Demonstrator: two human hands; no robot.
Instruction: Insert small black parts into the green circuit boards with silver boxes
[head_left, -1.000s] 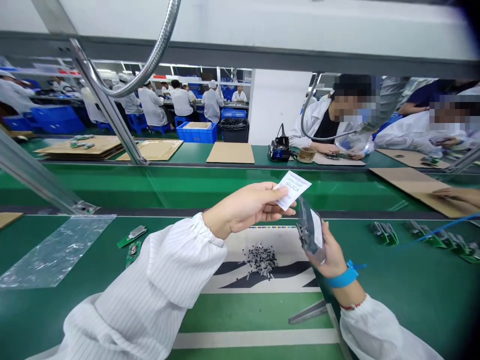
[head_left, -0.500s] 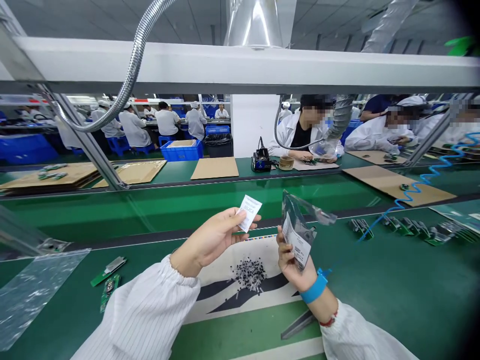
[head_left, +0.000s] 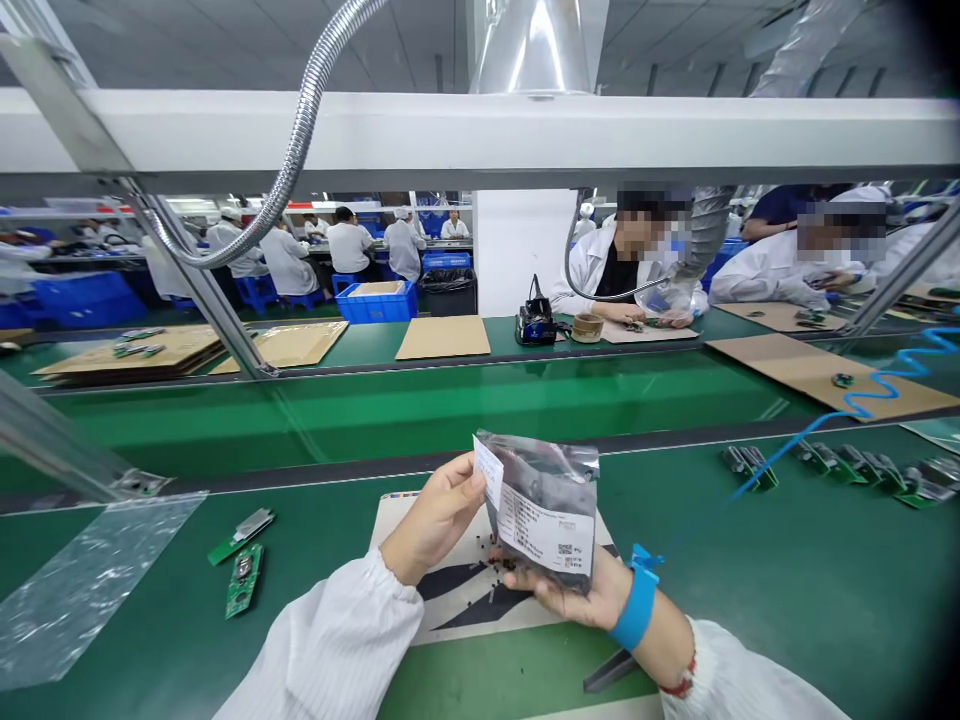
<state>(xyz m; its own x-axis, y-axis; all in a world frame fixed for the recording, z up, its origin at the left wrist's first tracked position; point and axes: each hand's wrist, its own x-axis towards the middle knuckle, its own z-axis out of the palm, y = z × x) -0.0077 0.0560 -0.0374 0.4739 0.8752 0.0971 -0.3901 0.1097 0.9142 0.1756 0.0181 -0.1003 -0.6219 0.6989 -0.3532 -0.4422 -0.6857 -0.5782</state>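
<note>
My left hand (head_left: 442,515) pinches a small white silica gel packet (head_left: 489,470) between thumb and fingers, at the left edge of a clear plastic bag (head_left: 536,465). Whether the fingers also grip the bag's edge, I cannot tell. The bag bears a white printed label (head_left: 544,528) and has dark contents. From below and the right, my right hand (head_left: 589,597) holds it, with a blue band (head_left: 636,605) around the wrist. Behind the bag, small dark parts (head_left: 480,548) lie on a pale printed sheet (head_left: 442,620); most of them are hidden.
Green circuit boards (head_left: 244,580) and a clear plastic sheet (head_left: 90,580) lie on the left. More boards (head_left: 851,465) stand in a row at right, near a blue coiled cord (head_left: 795,440). A grey pointed tool (head_left: 609,670) lies by my right wrist. Co-workers sit across the green divider.
My left hand has brought the silica gel packet right to the bag's edge. The bag has moved left and turned its label toward me, and my right hand now supports it from below.
</note>
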